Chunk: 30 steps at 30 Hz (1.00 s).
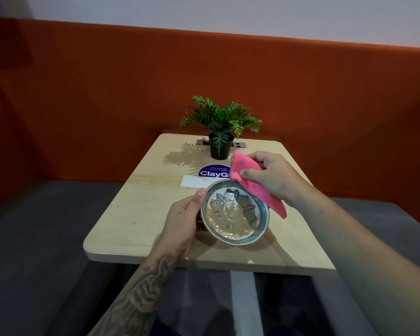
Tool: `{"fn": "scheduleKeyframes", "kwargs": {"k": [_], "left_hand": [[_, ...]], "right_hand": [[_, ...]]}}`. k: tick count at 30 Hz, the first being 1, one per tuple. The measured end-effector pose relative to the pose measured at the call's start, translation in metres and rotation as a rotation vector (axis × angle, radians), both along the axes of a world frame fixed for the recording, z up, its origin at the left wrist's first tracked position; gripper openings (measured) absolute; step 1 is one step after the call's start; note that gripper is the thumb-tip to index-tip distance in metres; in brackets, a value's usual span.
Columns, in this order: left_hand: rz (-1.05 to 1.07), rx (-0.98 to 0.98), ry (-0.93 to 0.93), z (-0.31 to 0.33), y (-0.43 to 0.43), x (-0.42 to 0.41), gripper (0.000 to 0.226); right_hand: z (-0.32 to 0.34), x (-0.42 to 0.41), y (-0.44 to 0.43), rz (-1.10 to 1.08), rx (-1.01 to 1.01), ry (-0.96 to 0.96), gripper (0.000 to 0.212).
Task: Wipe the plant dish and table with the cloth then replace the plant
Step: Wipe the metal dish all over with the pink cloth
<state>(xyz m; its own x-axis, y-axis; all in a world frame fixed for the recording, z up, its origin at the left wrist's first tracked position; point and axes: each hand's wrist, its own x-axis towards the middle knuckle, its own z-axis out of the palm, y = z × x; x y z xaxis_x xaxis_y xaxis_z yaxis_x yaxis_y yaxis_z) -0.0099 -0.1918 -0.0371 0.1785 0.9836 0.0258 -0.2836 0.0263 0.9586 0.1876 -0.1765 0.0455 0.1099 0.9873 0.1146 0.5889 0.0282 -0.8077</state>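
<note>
The left hand [182, 219] grips the dish [234, 212] by its left rim, holding it above the near part of the table [136, 209], its hollow tilted toward the person. The right hand [274, 178] pinches the pink cloth [255, 183], which drapes lengthwise over the dish's far-right rim. The plant [220, 124] stands upright at the table's far end.

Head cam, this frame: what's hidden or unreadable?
Head view only:
- sticker: end of its logo hidden by the cloth; small print too small to read.
- dish underside, and fingers of the left hand below it: hidden by the dish.
- far-right dish rim: covered by the cloth.
- metal panel: middle hidden by the pot.
</note>
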Motion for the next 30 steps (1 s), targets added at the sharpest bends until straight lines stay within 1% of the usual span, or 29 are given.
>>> {"fn": "scheduleKeyframes", "kwargs": {"k": [3,6,8,15,20,25,30], "left_hand": [[0.006,0.006,-0.010,-0.001,0.002,-0.001,0.040],[0.027,-0.007,-0.030,-0.002,0.004,0.000,0.036],[0.032,-0.017,-0.031,-0.003,0.006,0.000,0.038],[0.000,-0.004,-0.019,-0.004,0.008,0.001,0.037],[-0.027,-0.029,-0.029,-0.004,0.007,0.001,0.041],[-0.026,-0.009,-0.015,-0.004,0.005,0.001,0.043],[0.012,-0.046,-0.039,-0.003,0.007,0.000,0.039]], "right_hand": [[0.005,0.000,-0.003,0.040,-0.025,-0.066,0.032],[0.009,0.006,-0.007,0.085,-0.079,-0.173,0.036],[0.010,0.010,-0.008,0.102,-0.110,-0.235,0.038],[0.005,0.004,-0.002,0.123,-0.027,-0.276,0.027],[0.004,-0.005,0.000,0.168,0.020,-0.307,0.031],[0.005,-0.017,-0.001,0.254,0.078,-0.327,0.037],[0.010,-0.004,0.001,0.208,0.025,-0.381,0.032]]}}
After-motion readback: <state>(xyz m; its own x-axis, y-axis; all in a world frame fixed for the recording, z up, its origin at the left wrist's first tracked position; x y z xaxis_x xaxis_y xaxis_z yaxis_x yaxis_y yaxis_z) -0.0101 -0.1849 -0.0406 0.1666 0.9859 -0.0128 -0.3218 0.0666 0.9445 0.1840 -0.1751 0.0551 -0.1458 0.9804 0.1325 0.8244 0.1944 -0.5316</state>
